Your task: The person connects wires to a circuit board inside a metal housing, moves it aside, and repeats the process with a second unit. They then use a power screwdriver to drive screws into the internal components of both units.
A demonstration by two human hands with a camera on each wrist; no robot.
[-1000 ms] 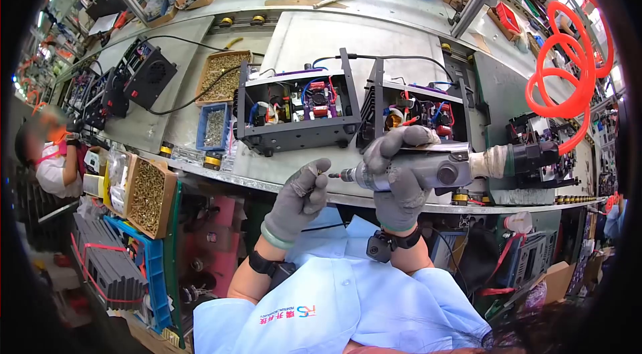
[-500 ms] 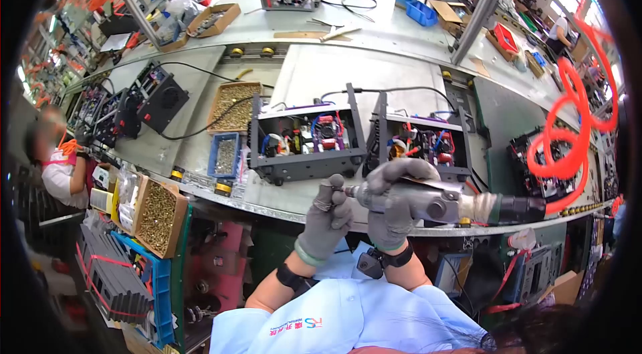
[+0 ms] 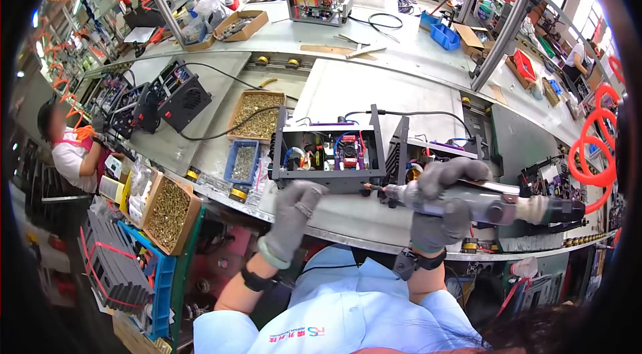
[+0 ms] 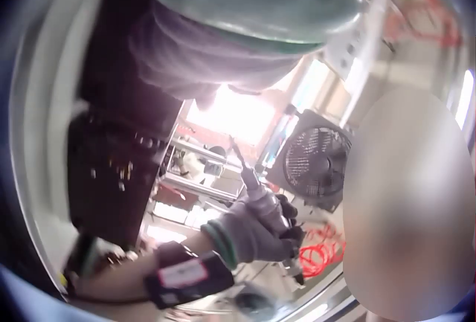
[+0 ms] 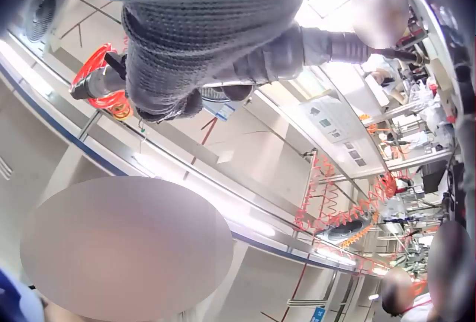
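Observation:
My right hand [image 3: 431, 230], in a grey glove, grips a grey-metal air screwdriver [image 3: 491, 205] held level, its bit pointing left. A small coppery piece [image 3: 367, 186] shows at the bit's tip, over the lower front edge of an open black equipment case [image 3: 321, 182] in the head view. My gloved left hand [image 3: 292, 217] is left of the bit and apart from it, fingers loosely bent close to the case's front; glare hides its fingertips in the left wrist view. A second open case [image 3: 441, 148], wired inside, stands behind the screwdriver and is partly hidden by it.
A carton of brass-coloured screws [image 3: 257, 113] and a blue bin of small silver parts [image 3: 242, 161] stand left of the case. Another screw carton [image 3: 167, 217] sits at the near left. A red coiled air hose [image 3: 594, 177] hangs at right. Another person [image 3: 77, 160] works at far left.
My left hand has parted from the bit and moved left. The screwdriver in my right hand has come toward the case's lower front edge. The head view has shifted.

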